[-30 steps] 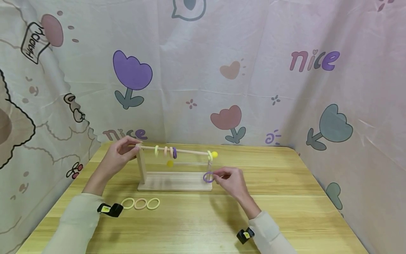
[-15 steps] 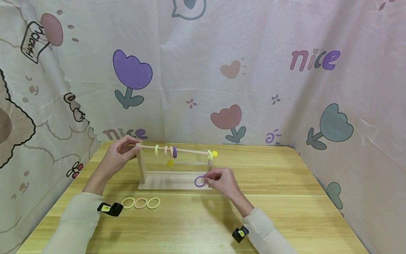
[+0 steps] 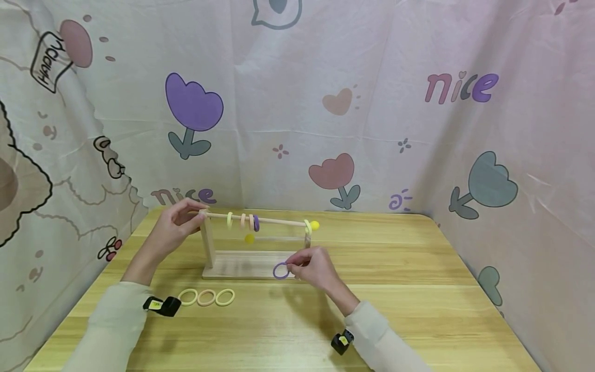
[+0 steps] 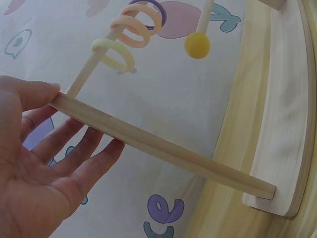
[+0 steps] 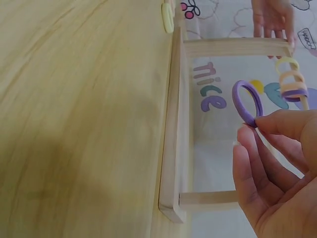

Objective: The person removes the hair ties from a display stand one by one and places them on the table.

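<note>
My left hand (image 3: 174,227) grips the top of the left post of a pale wooden stand (image 3: 246,264); in the left wrist view its thumb and fingers lie on either side of that post (image 4: 163,148). My right hand (image 3: 316,268) pinches a purple ring (image 5: 237,101) between thumb and fingertips, in front of the stand's base. Along the stand's upper rod (image 3: 283,222) hang a yellow ring (image 3: 229,221), two peach rings (image 4: 131,37) and a purple ring (image 3: 256,224). Pale yellow ringwork (image 3: 308,228) hangs at the rod's right end, beside a yellow ball (image 3: 314,226).
Two pale yellow rings and a peach ring (image 3: 206,305) lie in a row on the wooden table (image 3: 260,336), in front of the stand's left part. A second yellow ball (image 3: 249,238) ends a lower rod. A patterned cloth (image 3: 390,62) hangs behind the table.
My right hand has moved left and slightly down with the purple ring, from the right post to before the base. The left hand keeps its place on the post.
</note>
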Motion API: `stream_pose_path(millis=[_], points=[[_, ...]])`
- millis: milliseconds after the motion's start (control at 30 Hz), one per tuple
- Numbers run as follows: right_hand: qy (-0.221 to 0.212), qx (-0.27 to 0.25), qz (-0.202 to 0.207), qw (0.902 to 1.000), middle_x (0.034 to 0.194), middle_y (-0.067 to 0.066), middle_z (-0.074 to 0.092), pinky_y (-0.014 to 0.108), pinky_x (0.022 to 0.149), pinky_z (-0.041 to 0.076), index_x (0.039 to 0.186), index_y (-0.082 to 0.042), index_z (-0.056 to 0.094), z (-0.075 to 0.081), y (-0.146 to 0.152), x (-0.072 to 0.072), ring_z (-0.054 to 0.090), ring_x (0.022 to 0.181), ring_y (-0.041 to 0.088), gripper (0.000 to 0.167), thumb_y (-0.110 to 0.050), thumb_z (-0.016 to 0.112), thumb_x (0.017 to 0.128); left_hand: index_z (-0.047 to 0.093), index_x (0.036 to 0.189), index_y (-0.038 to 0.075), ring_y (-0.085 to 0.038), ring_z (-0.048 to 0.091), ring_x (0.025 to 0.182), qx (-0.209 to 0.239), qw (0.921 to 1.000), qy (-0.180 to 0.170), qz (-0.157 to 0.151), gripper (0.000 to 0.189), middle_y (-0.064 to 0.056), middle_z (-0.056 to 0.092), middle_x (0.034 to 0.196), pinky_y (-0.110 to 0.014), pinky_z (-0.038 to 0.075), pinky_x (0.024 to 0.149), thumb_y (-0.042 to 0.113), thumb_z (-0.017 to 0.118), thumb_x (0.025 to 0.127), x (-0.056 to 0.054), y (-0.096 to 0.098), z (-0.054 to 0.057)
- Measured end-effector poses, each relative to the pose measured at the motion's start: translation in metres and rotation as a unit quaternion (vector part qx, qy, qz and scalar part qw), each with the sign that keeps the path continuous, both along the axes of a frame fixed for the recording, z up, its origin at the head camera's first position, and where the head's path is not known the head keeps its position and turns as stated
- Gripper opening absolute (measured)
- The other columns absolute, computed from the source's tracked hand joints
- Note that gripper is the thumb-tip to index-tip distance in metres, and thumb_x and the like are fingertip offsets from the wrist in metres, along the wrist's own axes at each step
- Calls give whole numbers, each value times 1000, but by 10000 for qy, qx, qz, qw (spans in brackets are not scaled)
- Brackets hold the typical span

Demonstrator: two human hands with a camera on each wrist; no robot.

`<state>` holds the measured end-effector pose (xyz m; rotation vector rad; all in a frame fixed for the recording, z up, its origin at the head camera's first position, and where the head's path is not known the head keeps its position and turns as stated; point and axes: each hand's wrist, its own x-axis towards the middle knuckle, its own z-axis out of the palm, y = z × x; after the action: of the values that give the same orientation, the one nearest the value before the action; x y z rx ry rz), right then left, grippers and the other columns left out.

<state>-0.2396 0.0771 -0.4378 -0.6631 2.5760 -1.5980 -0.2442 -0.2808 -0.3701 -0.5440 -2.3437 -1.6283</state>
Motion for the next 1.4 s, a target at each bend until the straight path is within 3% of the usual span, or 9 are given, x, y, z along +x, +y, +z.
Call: stream_pose_path(millis=[633, 933, 1200, 1400], points=[[-203, 34, 264, 9994, 83, 15, 78, 15, 50, 54, 91, 3, 80, -13, -20, -2, 63, 56, 4, 6, 2, 75, 88, 63, 120, 8, 1, 69, 103, 55, 10000, -13, -36, 16, 16, 68, 111, -16, 60, 85, 11, 60, 105, -2, 1, -1], [-128, 303, 353, 9988, 84, 13, 79, 18, 52, 56, 90, 0, 81, -20, -28, 0, 64, 57, 4, 6, 2, 75, 88, 62, 120, 7, 3, 68, 103, 92, 9999, 0, -77, 16, 12, 69, 113, -16, 60, 84, 10, 60, 105, -2, 1, -1], [-201, 483, 326, 9981, 79, 10, 79, 17, 52, 54, 88, -4, 82, -26, -41, 3, 62, 54, 2, 7, 1, 77, 87, 61, 122, 1, 2, 69, 103, 71, 9999, 10, -84, 19, 15, 68, 113, -17, 60, 84, 9, 59, 105, -2, 0, 0], [-298, 512, 284, 9978, 77, 7, 79, 17, 51, 55, 89, -5, 82, -33, -48, 4, 63, 53, 2, 7, 0, 77, 88, 63, 120, 8, -1, 70, 104, 58, 10000, -18, -76, 16, 16, 69, 113, -17, 60, 83, 10, 60, 105, -2, 0, 0]])
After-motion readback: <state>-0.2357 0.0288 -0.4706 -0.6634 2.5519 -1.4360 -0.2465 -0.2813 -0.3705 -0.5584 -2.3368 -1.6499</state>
